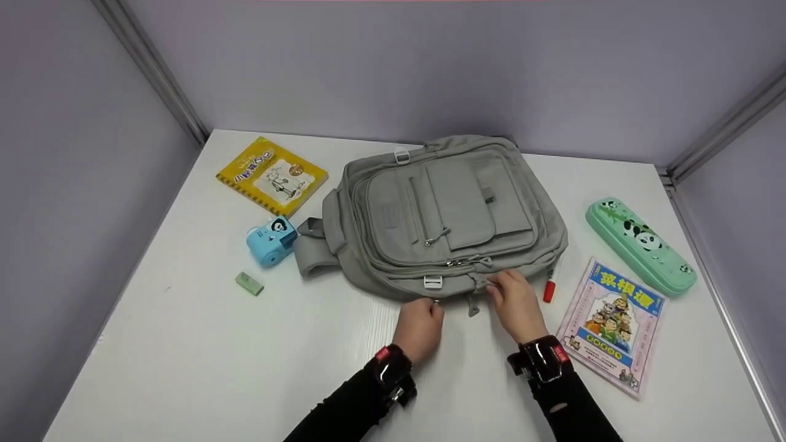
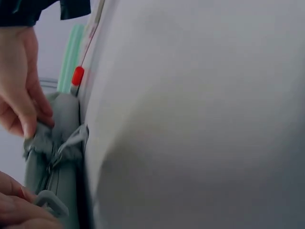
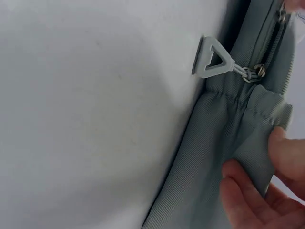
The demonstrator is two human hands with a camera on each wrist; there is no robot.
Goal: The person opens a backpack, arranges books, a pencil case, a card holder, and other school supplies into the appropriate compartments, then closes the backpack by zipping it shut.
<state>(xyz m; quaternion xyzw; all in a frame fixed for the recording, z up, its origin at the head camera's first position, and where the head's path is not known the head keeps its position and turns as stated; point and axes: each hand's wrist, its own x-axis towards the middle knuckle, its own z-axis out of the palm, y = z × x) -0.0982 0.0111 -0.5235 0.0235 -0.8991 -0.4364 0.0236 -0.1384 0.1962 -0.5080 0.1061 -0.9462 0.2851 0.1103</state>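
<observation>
A grey backpack (image 1: pixel 442 215) lies flat in the middle of the white table (image 1: pixel 202 356). My left hand (image 1: pixel 433 305) is curled at the bag's near edge and pinches a grey zipper pull (image 2: pixel 50 202). My right hand (image 1: pixel 494 285) is just to the right of it and pinches a fold of grey fabric (image 3: pixel 257 143) at the bag's edge between thumb and fingers (image 3: pixel 248 200). Another zipper pull (image 3: pixel 212 64) lies loose on the table between the two hands. The right hand (image 2: pixel 21 102) also shows in the left wrist view, holding the fabric.
A yellow book (image 1: pixel 272 176), a blue sharpener (image 1: pixel 271 240) and a green eraser (image 1: pixel 249 283) lie left of the bag. To its right are a red-capped marker (image 1: pixel 549 288), a comic book (image 1: pixel 614 325) and a mint pencil case (image 1: pixel 640 244). Grey walls enclose the table.
</observation>
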